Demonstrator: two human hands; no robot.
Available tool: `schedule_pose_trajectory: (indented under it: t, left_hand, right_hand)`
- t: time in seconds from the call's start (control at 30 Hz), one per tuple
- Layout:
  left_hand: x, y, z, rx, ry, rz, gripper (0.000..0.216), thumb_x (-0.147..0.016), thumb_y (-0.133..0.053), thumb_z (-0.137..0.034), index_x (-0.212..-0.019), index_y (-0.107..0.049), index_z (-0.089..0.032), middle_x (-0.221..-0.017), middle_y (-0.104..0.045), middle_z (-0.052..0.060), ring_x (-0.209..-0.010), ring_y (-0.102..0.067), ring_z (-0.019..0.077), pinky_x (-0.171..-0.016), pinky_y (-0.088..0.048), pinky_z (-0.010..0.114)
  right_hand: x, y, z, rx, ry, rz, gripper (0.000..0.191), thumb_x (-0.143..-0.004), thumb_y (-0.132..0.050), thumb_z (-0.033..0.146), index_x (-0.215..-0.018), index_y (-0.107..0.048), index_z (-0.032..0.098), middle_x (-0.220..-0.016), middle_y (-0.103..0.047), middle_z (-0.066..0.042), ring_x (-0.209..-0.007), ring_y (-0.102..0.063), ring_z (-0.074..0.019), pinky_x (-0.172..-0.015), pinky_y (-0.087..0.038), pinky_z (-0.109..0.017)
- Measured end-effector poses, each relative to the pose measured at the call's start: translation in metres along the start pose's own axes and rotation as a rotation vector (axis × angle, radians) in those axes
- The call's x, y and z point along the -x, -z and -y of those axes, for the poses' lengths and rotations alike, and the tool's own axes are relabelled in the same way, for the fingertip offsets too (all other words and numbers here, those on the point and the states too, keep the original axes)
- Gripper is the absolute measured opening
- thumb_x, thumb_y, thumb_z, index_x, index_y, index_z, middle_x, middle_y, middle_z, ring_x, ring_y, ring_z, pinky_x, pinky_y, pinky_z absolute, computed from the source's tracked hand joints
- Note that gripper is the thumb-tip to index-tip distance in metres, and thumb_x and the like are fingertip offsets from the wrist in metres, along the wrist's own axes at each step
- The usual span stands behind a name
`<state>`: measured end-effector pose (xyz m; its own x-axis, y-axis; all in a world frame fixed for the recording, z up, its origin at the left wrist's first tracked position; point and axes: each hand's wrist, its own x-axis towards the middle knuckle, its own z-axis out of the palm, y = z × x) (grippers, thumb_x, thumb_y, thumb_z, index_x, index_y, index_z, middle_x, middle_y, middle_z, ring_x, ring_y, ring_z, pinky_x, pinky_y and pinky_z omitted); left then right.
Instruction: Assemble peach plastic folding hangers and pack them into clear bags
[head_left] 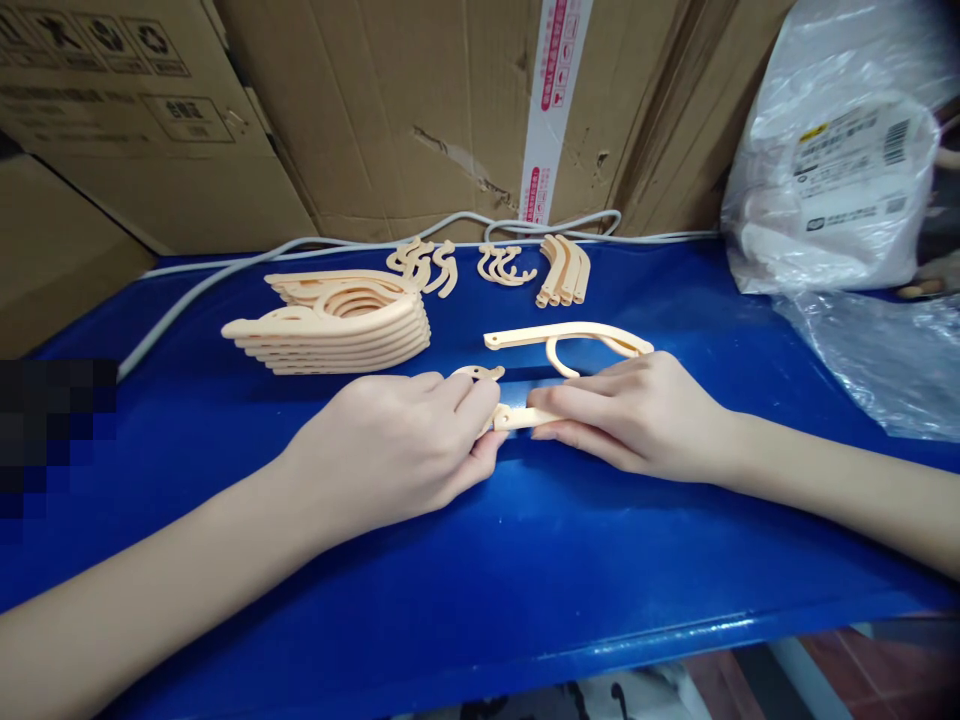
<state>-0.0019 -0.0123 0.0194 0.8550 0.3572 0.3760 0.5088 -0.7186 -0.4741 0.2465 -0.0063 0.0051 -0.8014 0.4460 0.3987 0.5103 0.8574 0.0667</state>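
Note:
My left hand and my right hand meet at the middle of the blue table. Both pinch pale peach plastic hanger parts. The left hand's fingers close on a small hook piece. The right hand grips a straight arm piece, whose end touches the left fingertips. A longer curved hanger arm lies just behind the right hand.
A stack of several folded peach hangers sits behind the left hand. Small hooks, more hooks and curved arm pieces lie by the cardboard boxes. A white cable runs along the back. Plastic bags sit at the right.

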Motion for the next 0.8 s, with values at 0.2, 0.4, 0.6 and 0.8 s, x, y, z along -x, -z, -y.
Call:
schedule_pose_trajectory:
  t: [0.2, 0.4, 0.6, 0.8]
  left_hand:
    - [0.0008, 0.0003, 0.0005, 0.044, 0.024, -0.017, 0.029, -0.097, -0.044, -0.022, -0.069, -0.053, -0.02, -0.054, -0.051, -0.002, -0.046, -0.056, 0.0167, -0.045, -0.024, 0.031]
    - [0.0009, 0.0006, 0.001, 0.067, 0.035, -0.008, 0.03, -0.097, -0.045, -0.022, -0.068, -0.052, -0.021, -0.053, -0.051, -0.002, -0.046, -0.054, 0.0159, -0.045, -0.024, 0.031]
    - [0.0024, -0.0006, 0.0001, 0.097, 0.035, -0.005, 0.028, -0.097, -0.046, -0.023, -0.069, -0.052, -0.02, -0.054, -0.053, -0.002, -0.047, -0.056, 0.0166, -0.045, -0.024, 0.031]
    - [0.002, -0.0023, 0.0009, 0.105, 0.027, -0.001, 0.028, -0.096, -0.047, -0.022, -0.069, -0.051, -0.02, -0.053, -0.053, -0.002, -0.046, -0.058, 0.0166, -0.045, -0.024, 0.031]
  right_hand:
    - [0.0011, -0.0019, 0.0013, 0.046, 0.004, -0.018, 0.036, -0.11, -0.038, 0.037, -0.105, -0.069, 0.019, -0.078, -0.076, 0.001, -0.057, -0.067, -0.011, -0.051, -0.036, -0.026]
    - [0.002, -0.0023, 0.0021, 0.035, 0.002, -0.019, 0.034, -0.109, -0.041, 0.036, -0.106, -0.069, 0.019, -0.079, -0.076, 0.001, -0.059, -0.068, -0.0116, -0.052, -0.038, -0.027]
    - [0.0015, -0.002, 0.0017, 0.053, 0.012, -0.009, 0.037, -0.11, -0.038, 0.037, -0.107, -0.07, 0.018, -0.077, -0.074, 0.0, -0.057, -0.066, -0.0112, -0.051, -0.038, -0.026]
    - [0.0014, -0.0021, 0.002, 0.06, 0.008, -0.016, 0.037, -0.11, -0.039, 0.038, -0.106, -0.07, 0.018, -0.076, -0.075, 0.001, -0.058, -0.068, -0.0114, -0.051, -0.037, -0.026]
